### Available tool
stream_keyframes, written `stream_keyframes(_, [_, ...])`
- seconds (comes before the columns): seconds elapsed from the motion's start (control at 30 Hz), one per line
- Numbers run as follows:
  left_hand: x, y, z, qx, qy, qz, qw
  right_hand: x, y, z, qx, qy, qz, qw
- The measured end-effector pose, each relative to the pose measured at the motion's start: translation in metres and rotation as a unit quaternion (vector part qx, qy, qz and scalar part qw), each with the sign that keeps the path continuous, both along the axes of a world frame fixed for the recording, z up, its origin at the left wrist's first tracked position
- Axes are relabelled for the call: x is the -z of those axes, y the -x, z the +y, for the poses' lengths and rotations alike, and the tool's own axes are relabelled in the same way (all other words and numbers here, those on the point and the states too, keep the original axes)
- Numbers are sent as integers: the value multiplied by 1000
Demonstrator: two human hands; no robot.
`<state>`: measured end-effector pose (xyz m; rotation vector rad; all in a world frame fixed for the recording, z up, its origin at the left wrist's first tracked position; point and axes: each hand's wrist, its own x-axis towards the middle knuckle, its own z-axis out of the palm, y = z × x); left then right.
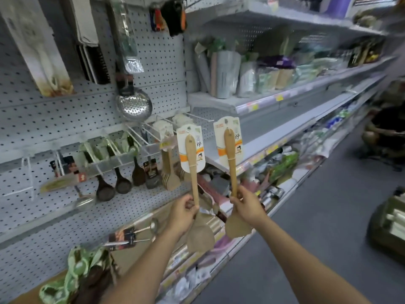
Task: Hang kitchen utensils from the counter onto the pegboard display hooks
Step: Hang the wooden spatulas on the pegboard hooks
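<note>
This is a shop, in an aisle of household goods. On the left a white pegboard wall [43,119] carries wire hooks [140,137] hung with carded ladles, dark spoons [105,189] and a steel skimmer [133,105], the goods still in retail packaging. To the right, long white shelves [285,99] run far down the aisle, stacked with wrapped goods and edged with price-label strips [278,98], above a grey floor [317,227].
</note>
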<state>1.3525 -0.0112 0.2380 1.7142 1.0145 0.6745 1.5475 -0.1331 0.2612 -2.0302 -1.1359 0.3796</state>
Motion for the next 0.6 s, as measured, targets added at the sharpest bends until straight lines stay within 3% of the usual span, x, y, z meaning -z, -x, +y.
stream_keyframes(0.37, [64, -106, 20, -158, 56, 38, 985, 63, -142, 78, -159, 44, 2, 986])
stream_keyframes(0.6, [89, -142, 36, -250, 93, 33, 963, 77, -188, 128, -247, 95, -24, 964])
